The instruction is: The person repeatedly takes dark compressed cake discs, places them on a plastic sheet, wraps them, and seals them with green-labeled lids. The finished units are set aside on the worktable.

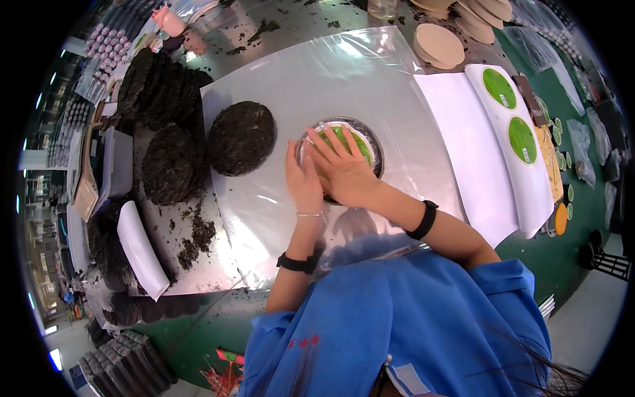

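My right hand (pixel 344 171) lies flat, fingers spread, on a round item with a green and white label (pixel 360 142). That item sits inside a round shiny rim (pixel 378 155), and clear film appears to surround it. My left hand (pixel 304 182) is beside the right one at the item's left edge, its fingers stretched out and the two hands touching. What lies under the palms is hidden. Left of my hands, a dark pressed tea cake (pixel 243 139) rests on the clear plastic sheet (pixel 271 73).
More dark tea cakes (pixel 155 89) are stacked at the left, with loose crumbs (pixel 196 238) nearer me. White paper with round green labels (pixel 519 142) lies at the right. Pale round discs (pixel 438 46) stand at the back. A curled white sheet (pixel 141 248) is at the near left.
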Motion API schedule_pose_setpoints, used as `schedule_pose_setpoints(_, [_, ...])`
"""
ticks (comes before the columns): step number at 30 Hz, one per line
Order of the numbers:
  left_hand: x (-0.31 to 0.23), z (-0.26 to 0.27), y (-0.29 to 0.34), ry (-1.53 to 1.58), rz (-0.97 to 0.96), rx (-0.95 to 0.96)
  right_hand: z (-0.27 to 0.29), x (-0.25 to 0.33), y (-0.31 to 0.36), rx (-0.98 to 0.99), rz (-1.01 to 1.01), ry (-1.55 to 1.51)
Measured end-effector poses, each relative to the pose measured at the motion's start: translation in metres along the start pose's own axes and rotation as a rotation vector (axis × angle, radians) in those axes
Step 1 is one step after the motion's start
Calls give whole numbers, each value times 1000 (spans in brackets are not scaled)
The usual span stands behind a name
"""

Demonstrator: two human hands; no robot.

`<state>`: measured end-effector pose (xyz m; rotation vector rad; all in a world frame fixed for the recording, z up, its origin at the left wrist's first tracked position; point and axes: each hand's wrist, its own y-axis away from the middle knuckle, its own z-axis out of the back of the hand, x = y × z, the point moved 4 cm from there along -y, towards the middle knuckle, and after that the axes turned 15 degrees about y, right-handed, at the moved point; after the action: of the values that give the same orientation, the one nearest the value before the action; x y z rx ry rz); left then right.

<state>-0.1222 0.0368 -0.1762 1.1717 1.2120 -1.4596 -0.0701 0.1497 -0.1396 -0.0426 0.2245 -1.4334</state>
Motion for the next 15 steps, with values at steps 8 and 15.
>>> schedule_pose_setpoints(8, [12,7,-7,270,146,71,10,-46,23,-45,-194,-8])
schedule_pose_setpoints(15, [-14,7,3,895,696,177,-17,-80,35,-306,-540,-1108])
